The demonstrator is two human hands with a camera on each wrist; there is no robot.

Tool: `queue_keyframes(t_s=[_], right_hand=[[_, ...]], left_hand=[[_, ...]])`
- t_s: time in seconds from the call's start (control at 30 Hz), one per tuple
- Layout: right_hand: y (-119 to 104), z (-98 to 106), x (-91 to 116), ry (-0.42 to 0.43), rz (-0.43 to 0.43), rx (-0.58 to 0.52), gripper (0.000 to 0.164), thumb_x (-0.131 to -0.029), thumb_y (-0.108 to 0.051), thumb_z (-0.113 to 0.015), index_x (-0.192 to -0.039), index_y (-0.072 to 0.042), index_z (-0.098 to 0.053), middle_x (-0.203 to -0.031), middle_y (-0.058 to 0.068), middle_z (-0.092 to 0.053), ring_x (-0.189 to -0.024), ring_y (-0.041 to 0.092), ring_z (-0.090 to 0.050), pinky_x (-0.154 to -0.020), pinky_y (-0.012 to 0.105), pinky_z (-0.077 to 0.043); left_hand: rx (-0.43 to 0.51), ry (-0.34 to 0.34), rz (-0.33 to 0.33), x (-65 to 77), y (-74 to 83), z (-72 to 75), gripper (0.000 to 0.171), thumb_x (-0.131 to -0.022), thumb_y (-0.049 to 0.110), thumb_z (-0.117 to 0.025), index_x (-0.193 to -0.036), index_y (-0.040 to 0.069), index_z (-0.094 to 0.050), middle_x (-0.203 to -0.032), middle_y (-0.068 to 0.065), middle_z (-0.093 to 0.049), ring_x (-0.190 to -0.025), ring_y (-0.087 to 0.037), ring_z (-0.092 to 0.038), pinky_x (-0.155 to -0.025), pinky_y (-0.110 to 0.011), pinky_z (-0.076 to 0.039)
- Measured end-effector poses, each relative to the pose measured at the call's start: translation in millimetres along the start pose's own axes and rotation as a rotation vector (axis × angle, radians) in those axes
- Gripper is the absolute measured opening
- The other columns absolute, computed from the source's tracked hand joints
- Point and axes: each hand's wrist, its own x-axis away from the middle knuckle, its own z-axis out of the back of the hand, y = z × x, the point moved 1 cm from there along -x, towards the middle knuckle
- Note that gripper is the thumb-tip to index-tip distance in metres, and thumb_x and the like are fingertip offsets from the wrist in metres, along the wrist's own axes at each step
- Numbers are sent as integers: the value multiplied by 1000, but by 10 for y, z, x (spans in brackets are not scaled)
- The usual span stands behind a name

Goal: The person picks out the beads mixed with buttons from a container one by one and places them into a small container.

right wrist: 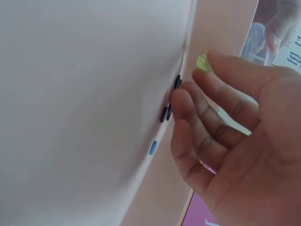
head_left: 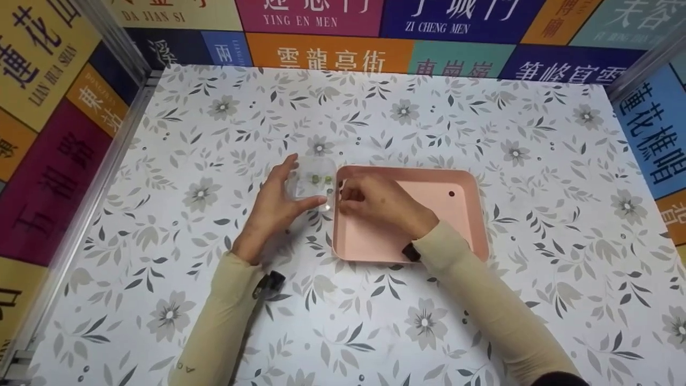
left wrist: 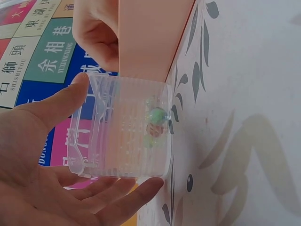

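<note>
My left hand [head_left: 274, 199] holds a small clear plastic box [left wrist: 127, 125], thumb on one side and fingers along the other. Several green beads [head_left: 315, 178] and a reddish-brown one [left wrist: 155, 129] lie at the bottom of this box, which stands against the left side of a pink tray [head_left: 375, 244]. Inside the tray, near its left wall, my right hand [head_left: 383, 201] pinches a yellow-green bead [right wrist: 202, 62] between thumb and index finger. Below those fingers, several dark pieces [right wrist: 164, 114] and a blue piece [right wrist: 153, 147] lie along the tray wall, partly hidden by fingertips.
One dark round piece [head_left: 452, 193] lies toward the tray's right side. A floral-patterned cloth [head_left: 343, 316] covers the table. Colourful panels with Chinese lettering [head_left: 327, 51] border it at the back and both sides.
</note>
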Motion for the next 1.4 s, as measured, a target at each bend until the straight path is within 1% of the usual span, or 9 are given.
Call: queue_keyframes(t_s=[0.1,0.2,0.33,0.53,0.77,0.87,1.13,1.27,1.4], right_hand=[[-6,16,3,22,13,1,13,-94,-27,-79,-102,-17,-77,-100,-2,-73,-89,16,-65,-81,32,-56],[-7,31,10,42,21,-5,12,-95,-27,-78,-103,-18,-77,-108,-3,-71,-93,16,-64,-82,31,-56],[-8,47,17,69,35,-5,13,-98,-28,-75,-103,-17,-77,-114,-3,-68,-95,16,-63,-81,30,-55],[-22,74,28,100,59,0,12,-99,-27,-73,-103,-16,-76,-109,-1,-63,-94,20,-62,-80,31,-55],[-41,109,39,135,103,2,10,-97,-27,-75,-105,-20,-75,-111,-2,-64,-105,26,-65,-89,37,-56],[-45,119,40,164,126,-12,11,-98,-27,-74,-106,-20,-75,-111,-2,-65,-104,25,-64,-90,37,-55],[-45,140,44,227,179,-39,9,-98,-24,-74,-101,-16,-76,-112,0,-65,-105,18,-62,-92,36,-53],[-48,145,49,243,190,-47,8,-98,-22,-74,-102,-15,-76,-113,1,-63,-108,18,-62,-95,37,-53],[-65,162,47,267,186,-29,11,-99,-23,-73,-105,-14,-78,-120,4,-63,-116,20,-60,-102,39,-53]], left_hand=[[-4,0,1,1,3,9,108,-80,35,-92,-165,13,-29,-159,-17,-47,-147,-35,-46,-127,-46,-33],[-3,-3,3,2,7,12,108,-80,35,-91,-165,13,-29,-159,-17,-47,-147,-35,-46,-128,-46,-33],[3,-7,8,3,7,7,108,-80,35,-91,-165,13,-29,-160,-16,-46,-148,-35,-45,-128,-47,-33],[8,-7,13,0,2,-2,108,-80,35,-92,-165,14,-29,-160,-16,-46,-148,-35,-46,-127,-47,-34],[-1,0,-12,3,-6,1,107,-82,37,-90,-165,11,-28,-159,-18,-47,-147,-35,-46,-126,-46,-35],[3,2,-18,3,-10,4,107,-82,37,-90,-165,10,-28,-158,-19,-47,-147,-36,-46,-126,-46,-35],[-3,-4,-5,6,-2,1,108,-81,37,-90,-165,12,-28,-159,-19,-46,-146,-36,-47,-127,-47,-34],[3,-8,-4,6,-10,0,108,-81,36,-91,-165,13,-28,-159,-19,-46,-146,-37,-47,-126,-48,-35],[7,-4,-6,3,-11,0,109,-80,36,-92,-165,13,-28,-159,-18,-47,-147,-37,-46,-127,-47,-35]])
